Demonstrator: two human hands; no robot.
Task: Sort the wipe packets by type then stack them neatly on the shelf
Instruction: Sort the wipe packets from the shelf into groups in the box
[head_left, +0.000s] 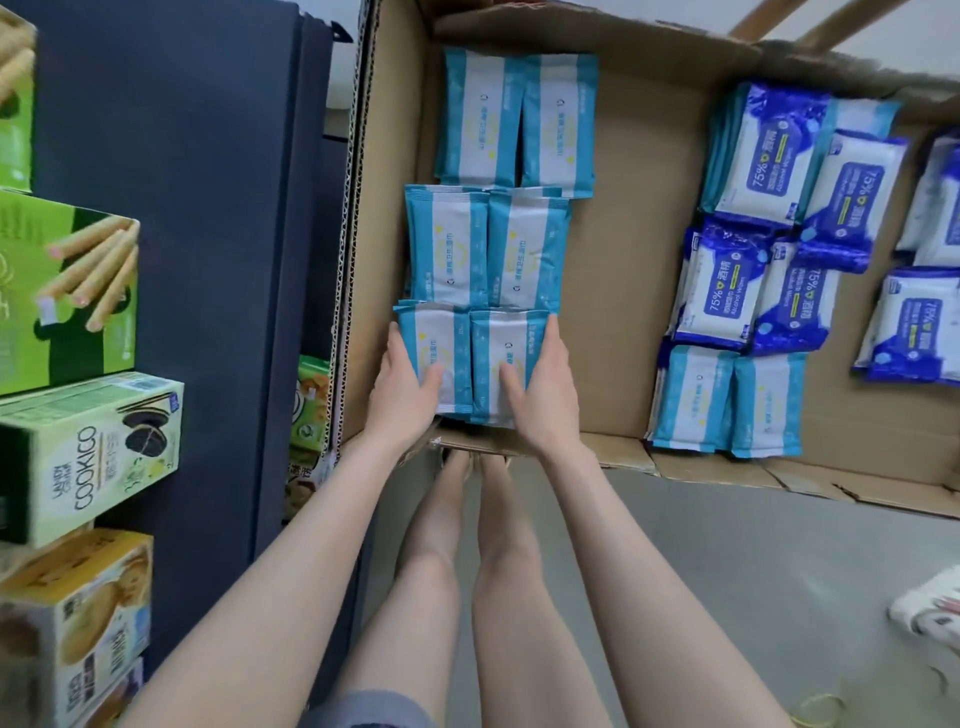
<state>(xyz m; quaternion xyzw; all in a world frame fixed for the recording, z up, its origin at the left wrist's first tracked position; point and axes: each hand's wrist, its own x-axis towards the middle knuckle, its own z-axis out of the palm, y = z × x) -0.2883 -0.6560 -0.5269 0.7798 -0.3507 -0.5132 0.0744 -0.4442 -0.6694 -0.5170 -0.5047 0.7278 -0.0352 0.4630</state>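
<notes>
Light-blue wipe packets lie in three rows of two on the cardboard-lined shelf (618, 322). My left hand (402, 387) holds the front-left stack of light-blue packets (441, 332), thumb on top and fingers along its left side. My right hand (543, 392) holds the front-right stack (506, 338) in the same way, fingers along its right side. Both stacks sit at the shelf's front edge. At the right lie dark-blue 75% alcohol wipe packets (769, 166) in loose overlapping piles, with two more light-blue packets (727, 405) in front of them.
Green and yellow biscuit boxes (88, 457) fill a dark shelf unit on the left. A cardboard wall (384, 156) bounds the shelf's left side. Bare cardboard lies between the two packet groups. Grey floor and my legs are below; a white shoe (930, 608) is at the right.
</notes>
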